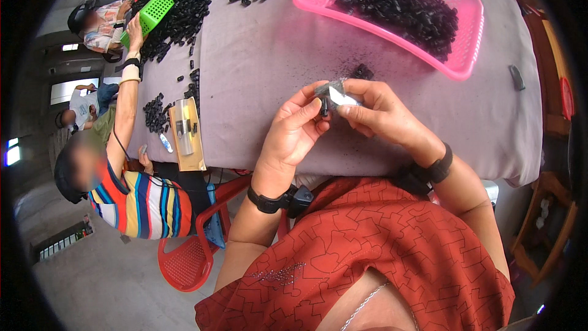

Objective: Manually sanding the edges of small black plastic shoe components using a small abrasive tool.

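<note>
You've got two hands up: left hand, right hand, one wristband on each. Between them one small black part and one silvery piece. Two baskets on the tabletop: one pink basket, one green basket. Loose black parts in piles, plus more in the pink one, too many to count. One wooden block at the edge. One red chair. Three other people on your left; the nearest person wears stripes.
</note>
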`<state>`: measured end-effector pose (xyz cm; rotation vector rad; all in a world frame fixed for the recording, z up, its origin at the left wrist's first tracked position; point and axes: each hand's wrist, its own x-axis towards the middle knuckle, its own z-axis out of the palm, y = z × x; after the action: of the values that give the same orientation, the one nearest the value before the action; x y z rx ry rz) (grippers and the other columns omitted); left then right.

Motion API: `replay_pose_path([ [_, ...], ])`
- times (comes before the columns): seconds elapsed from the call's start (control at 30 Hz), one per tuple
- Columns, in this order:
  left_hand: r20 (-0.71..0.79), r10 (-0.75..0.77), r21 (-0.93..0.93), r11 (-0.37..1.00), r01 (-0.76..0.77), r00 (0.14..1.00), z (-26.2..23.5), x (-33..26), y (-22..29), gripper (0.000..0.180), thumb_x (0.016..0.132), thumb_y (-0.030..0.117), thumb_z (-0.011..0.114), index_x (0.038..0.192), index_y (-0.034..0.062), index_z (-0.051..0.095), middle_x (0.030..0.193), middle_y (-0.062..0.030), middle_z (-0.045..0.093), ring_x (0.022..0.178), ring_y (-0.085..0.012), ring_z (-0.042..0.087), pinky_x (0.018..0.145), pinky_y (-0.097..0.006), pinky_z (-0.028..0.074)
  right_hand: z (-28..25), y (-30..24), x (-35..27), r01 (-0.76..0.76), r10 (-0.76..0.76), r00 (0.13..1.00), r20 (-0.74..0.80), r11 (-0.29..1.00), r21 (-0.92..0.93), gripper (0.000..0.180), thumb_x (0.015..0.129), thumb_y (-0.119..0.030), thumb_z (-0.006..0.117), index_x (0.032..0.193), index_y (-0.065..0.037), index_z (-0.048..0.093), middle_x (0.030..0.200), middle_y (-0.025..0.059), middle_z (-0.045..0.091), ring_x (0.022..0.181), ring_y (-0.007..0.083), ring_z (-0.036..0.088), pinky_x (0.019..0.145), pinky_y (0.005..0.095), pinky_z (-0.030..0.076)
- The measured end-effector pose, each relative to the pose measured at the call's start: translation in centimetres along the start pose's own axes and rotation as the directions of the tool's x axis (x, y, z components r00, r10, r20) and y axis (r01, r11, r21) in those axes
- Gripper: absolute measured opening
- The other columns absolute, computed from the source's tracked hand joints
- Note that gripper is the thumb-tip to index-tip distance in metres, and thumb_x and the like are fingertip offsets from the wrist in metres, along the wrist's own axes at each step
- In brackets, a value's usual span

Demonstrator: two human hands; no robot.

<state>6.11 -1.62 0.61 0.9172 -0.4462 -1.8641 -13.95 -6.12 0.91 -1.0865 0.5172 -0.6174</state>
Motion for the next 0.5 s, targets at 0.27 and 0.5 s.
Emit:
replay_pose_path([
  [0.27,0.035,0.028,0.008,1.000,-0.028,0.999,-1.9,0.2,-0.1,0.025,0.095,0.010,0.057,0.119,0.0043,0.058,0.096,-0.0035,0.063,0.086,-0.0124,0.059,0.071,-0.025,0.050,-0.3,-0.1,0.2,-0.025,0.026,0.991,-0.133,1.000,0.010,0.021,0.094,-0.019,0.060,0.107,-0.002,0.059,0.066,-0.0043,0.050,0.051,0.0021,0.041,0.045,0.0195,0.032],
  [0.5,-0.028,0.050,0.032,0.998,-0.049,0.998,-1.6,0.1,-0.2,0.017,0.094,0.008,0.057,0.110,0.0039,0.060,0.096,-0.0044,0.065,0.086,-0.0130,0.064,0.075,-0.025,0.054,-0.3,-0.3,0.2,-0.071,0.069,0.989,-0.131,0.997,-0.011,0.018,0.094,-0.018,0.060,0.104,-0.004,0.059,0.066,-0.0046,0.050,0.051,0.0022,0.042,0.045,0.0197,0.032],
])
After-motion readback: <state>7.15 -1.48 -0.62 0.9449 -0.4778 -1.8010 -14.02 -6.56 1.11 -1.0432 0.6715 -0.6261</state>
